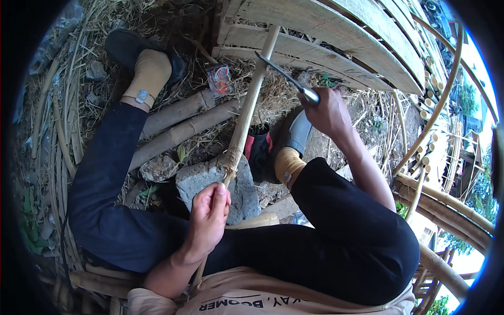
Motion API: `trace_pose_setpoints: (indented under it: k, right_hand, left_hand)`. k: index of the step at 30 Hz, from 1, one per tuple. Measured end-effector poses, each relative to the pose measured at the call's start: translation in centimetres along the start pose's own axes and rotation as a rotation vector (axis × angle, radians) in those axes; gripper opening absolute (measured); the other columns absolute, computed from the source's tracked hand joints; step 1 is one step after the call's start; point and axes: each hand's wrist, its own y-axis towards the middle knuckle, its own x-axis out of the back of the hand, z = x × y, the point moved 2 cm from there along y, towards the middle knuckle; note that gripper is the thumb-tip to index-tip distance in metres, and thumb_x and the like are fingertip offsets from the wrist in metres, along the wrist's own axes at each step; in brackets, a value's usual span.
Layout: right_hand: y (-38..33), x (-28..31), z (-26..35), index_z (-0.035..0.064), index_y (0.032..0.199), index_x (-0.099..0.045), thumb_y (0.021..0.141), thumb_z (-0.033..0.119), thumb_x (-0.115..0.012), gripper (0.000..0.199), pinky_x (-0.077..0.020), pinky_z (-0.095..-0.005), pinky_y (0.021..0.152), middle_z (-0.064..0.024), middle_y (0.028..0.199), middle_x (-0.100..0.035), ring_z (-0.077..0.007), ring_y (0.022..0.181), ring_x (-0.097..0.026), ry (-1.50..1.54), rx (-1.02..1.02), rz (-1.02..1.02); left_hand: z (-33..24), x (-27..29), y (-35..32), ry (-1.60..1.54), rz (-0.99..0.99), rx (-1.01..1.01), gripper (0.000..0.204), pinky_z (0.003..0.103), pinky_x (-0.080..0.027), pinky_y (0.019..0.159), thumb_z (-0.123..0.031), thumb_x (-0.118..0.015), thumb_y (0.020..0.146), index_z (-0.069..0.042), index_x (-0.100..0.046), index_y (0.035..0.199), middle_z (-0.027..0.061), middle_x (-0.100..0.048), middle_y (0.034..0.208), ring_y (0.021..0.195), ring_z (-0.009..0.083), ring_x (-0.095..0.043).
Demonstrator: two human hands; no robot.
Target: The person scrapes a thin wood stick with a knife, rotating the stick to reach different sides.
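Left hand (209,218) fist closed around lower end of thin bamboo stick (249,105), which runs up and slightly right from between the knees to the wooden pallet (325,37). Right hand (329,111) clenched on handle of a long knife (286,77), blade laid across the stick near its top. Grey rock (199,181) sits just beside the stick's frayed node, thicker bamboo poles (184,123) lie left, straw all round, red-black object (258,149) near right foot
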Motion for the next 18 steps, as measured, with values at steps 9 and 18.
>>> trace_pose_setpoints:
  k: [9, 18]
  right_hand:
    - [-2.0, 0.2, 3.2, 0.0050, 0.081, -0.072, 0.072, 0.020, -0.069, 0.017, -0.0587, -0.0472, 0.071, -0.0202, 0.071, -0.069, -0.0392, 0.071, -0.071, -0.125, 0.170, 0.239]
    - [-1.6, 0.5, 3.3, 0.0054, 0.079, -0.071, 0.069, 0.014, -0.067, 0.014, -0.0559, -0.0470, 0.068, -0.0203, 0.068, -0.067, -0.0397, 0.069, -0.069, -0.192, 0.169, 0.126]
  left_hand:
    - [1.1, 0.5, 0.3, 0.288, -0.068, -0.201, 0.036, 0.025, -0.028, 0.049, -0.024, -0.048, 0.109, -0.005, -0.051, 0.080, -0.0049, -0.038, 0.061, 0.054, 0.0028, -0.033]
    - [0.1, 0.1, -0.2, 0.487, -0.130, -0.291, 0.032, 0.028, -0.027, 0.050, -0.019, -0.048, 0.109, -0.002, -0.051, 0.082, -0.0020, -0.039, 0.062, 0.055, 0.0041, -0.033]
